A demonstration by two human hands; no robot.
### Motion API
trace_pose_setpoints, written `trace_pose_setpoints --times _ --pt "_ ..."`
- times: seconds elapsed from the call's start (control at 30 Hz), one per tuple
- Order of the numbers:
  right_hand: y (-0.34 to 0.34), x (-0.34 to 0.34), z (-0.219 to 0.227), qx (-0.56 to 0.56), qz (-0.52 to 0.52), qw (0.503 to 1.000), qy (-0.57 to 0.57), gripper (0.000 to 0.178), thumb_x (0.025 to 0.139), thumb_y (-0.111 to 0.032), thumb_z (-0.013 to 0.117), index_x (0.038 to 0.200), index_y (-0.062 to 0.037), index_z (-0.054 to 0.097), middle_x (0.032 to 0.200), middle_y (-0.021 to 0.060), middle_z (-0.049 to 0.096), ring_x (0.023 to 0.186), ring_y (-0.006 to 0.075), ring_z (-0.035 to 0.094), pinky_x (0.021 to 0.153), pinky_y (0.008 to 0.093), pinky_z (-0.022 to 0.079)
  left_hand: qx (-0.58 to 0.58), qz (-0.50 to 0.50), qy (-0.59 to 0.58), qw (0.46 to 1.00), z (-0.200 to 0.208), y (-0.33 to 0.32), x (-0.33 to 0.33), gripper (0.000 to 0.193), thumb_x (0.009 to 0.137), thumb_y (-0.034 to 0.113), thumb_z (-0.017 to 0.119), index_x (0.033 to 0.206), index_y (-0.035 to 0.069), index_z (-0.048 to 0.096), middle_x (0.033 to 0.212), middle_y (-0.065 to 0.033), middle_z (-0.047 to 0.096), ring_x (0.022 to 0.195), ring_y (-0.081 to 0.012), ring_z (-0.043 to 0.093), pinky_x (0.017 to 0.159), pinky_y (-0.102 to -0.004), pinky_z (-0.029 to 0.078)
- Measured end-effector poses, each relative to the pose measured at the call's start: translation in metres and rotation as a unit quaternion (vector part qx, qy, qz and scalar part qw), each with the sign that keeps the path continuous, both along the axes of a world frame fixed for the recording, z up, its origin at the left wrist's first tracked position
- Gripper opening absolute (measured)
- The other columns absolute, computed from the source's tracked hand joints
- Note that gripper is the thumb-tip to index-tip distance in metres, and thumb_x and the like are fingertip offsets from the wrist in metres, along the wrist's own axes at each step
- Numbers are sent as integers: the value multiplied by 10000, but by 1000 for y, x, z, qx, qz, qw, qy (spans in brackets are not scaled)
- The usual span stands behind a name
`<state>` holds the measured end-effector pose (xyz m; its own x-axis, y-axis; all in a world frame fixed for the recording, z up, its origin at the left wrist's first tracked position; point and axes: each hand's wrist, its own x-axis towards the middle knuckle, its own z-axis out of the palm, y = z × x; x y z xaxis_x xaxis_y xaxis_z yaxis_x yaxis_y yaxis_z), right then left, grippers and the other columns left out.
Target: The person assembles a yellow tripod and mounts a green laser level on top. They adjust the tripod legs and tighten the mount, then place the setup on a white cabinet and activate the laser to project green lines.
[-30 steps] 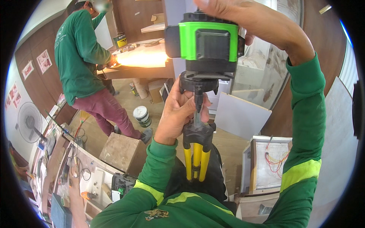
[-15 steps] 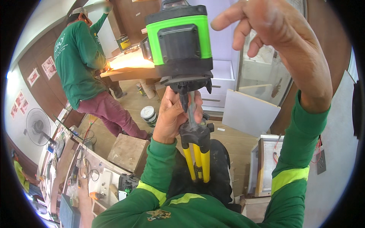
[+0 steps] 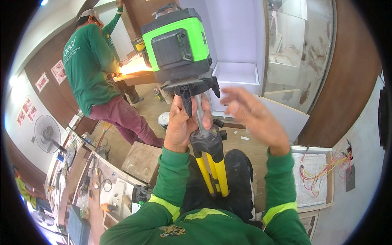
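A green and black laser level [image 3: 175, 45] sits on top of a tripod with a black head [image 3: 207, 141] and yellow legs [image 3: 220, 173]; it leans a little to the left. My left hand [image 3: 179, 126] is closed around the grey centre post [image 3: 199, 112], just under the laser level's black-footed base [image 3: 190, 85]. Part of its fingers is hidden behind the post. To the right of the post, my right hand [image 3: 255, 116] is in the air, blurred, with fingers apart and nothing in them. The tripod's legs stand between my knees.
Ahead on the left, a person in a green shirt [image 3: 90, 67] stands at a brightly lit board [image 3: 136, 75]; another person's arm is raised behind. A cluttered workbench [image 3: 96, 196] and a fan [image 3: 47, 133] are at left. Colored wires [image 3: 322, 171] hang from the right wall; a white panel [image 3: 286, 116] leans nearby.
My right hand has come down from above, right of the laser level, to beside the post. The laser level now tilts and appears further left. My left hand keeps its hold.
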<state>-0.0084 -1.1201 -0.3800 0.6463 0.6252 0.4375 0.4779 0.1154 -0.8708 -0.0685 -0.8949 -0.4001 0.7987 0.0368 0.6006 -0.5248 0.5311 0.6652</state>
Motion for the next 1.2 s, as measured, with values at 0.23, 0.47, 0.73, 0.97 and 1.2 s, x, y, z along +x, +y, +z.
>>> trace_pose_setpoints --times 0.23,0.47,0.73,0.97,1.2 --pt "23 -65 -99 -31 -4 999 42 784 1090 -498 695 1596 49 451 1476 269 574 1306 381 638 1138 447 496 17 67 -31 997 14 15 0 412 1078 255 742 1338 0 549 1085 -117 646 716 -202 692 599 -357 602" --pt "39 -59 -103 -59 -6 998 37 563 1074 -360 724 1481 1 582 1335 214 677 1213 395 677 1067 466 513 51 117 -28 991 31 22 9 477 1069 269 752 1417 44 518 1126 -139 667 755 -210 689 647 -369 604" --pt "73 -67 -135 -21 -180 980 -78 365 1075 -285 747 1232 15 610 1046 196 653 925 407 655 824 473 519 97 196 -7 976 38 24 5 475 1112 280 709 1453 39 482 1173 -158 704 822 -222 719 733 -371 623" --pt "91 -58 -121 86 -183 978 -43 344 1084 -291 742 1172 14 608 942 191 624 831 424 620 759 472 498 176 317 2 932 44 9 -8 539 1133 402 681 1456 8 505 1192 -154 762 1033 -215 745 939 -345 597" --pt "109 -51 -125 44 -196 973 -113 309 1076 -250 738 1175 1 588 979 216 598 931 485 615 822 504 499 274 391 10 878 18 26 -10 544 1188 500 534 1215 -35 629 873 -63 659 913 -149 669 919 -343 575"
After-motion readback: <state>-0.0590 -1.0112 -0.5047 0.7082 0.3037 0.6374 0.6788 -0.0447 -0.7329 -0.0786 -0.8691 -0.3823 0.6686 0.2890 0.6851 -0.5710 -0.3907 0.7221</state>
